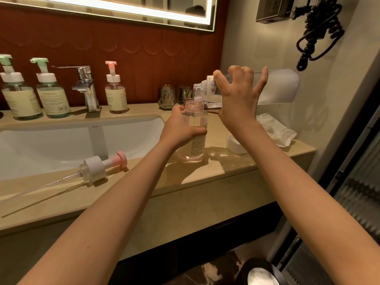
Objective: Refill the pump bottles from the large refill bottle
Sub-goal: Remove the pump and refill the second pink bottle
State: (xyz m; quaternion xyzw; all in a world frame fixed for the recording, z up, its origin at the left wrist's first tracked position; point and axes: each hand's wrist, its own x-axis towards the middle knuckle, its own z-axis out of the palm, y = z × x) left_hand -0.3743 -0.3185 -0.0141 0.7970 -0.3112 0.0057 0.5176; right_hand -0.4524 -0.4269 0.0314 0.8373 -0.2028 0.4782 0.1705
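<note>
An open pink-tinted pump bottle [195,132] stands on the beige counter, right of the sink. My left hand [181,131] grips its body. My right hand [239,99] holds the large clear refill bottle [275,87] tipped on its side, its threaded mouth just over the pump bottle's neck, with clear liquid running in. The removed pump head [96,166], with a pink nozzle and a long tube, lies on the counter's front edge. A full pink pump bottle [115,93] and two green pump bottles [52,95] [17,95] stand behind the sink.
A chrome faucet [86,87] stands over the white sink [61,140]. Two metallic cups [167,97] sit behind the bottles. A white cap [235,144] and wrapped white packets [275,128] lie at the counter's right end. A coiled black cord [320,31] hangs on the right wall.
</note>
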